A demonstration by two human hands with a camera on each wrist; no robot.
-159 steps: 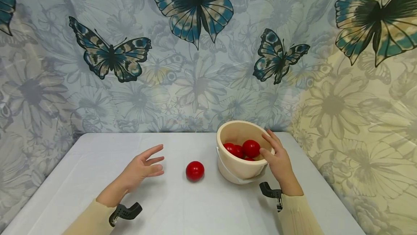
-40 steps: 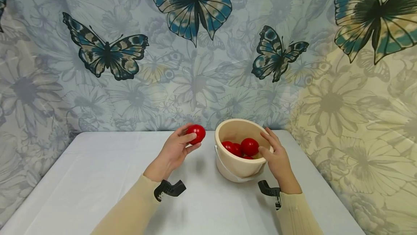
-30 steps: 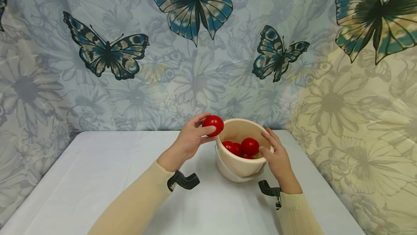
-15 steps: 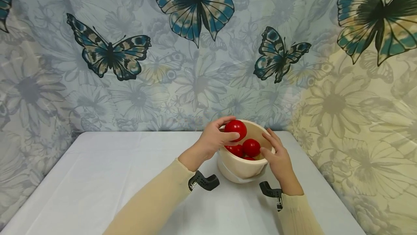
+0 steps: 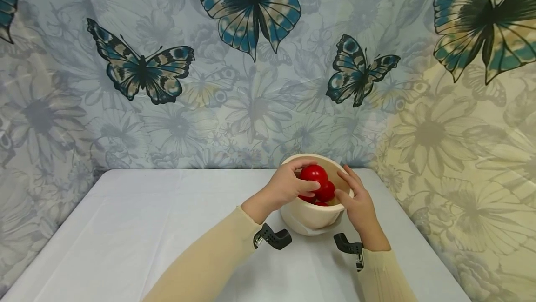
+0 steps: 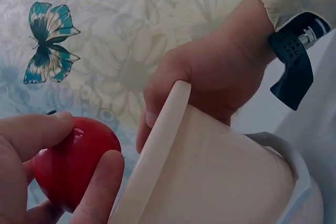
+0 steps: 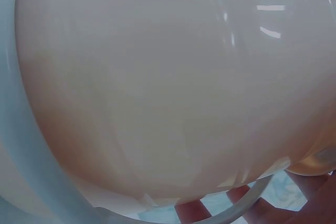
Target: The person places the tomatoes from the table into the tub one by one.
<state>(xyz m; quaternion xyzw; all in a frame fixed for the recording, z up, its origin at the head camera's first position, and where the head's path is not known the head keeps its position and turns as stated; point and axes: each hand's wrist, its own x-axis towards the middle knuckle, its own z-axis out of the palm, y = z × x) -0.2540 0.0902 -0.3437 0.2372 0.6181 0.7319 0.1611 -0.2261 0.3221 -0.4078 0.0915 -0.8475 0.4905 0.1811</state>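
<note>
The left hand [image 5: 286,184] holds a round, glossy red tomato-like thing [image 5: 314,174] between thumb and fingers, inside the mouth of a cream bucket [image 5: 307,216]. The same red piece [image 6: 79,161] shows in the left wrist view, fingertips on its sides, beside the bucket's rim [image 6: 157,156]. Several similar red pieces [image 5: 327,192] lie lower in the bucket, partly hidden by the left hand. On the bucket's right side the right hand [image 5: 359,206] grips the rim. The bucket's wall [image 7: 168,87] fills most of the right wrist view.
A white cloth covers the table [image 5: 125,227], and the bucket stands towards its back right. The bucket's pale handle [image 6: 302,182] hangs down its outside. Behind the table rises a patterned butterfly backdrop [image 5: 259,106]. Each wrist carries a black camera mount [image 5: 274,237].
The left hand has picked up the red piece from the table, carried it right over the rim and lowered it into the bucket's mouth. The right hand has stayed on the rim.
</note>
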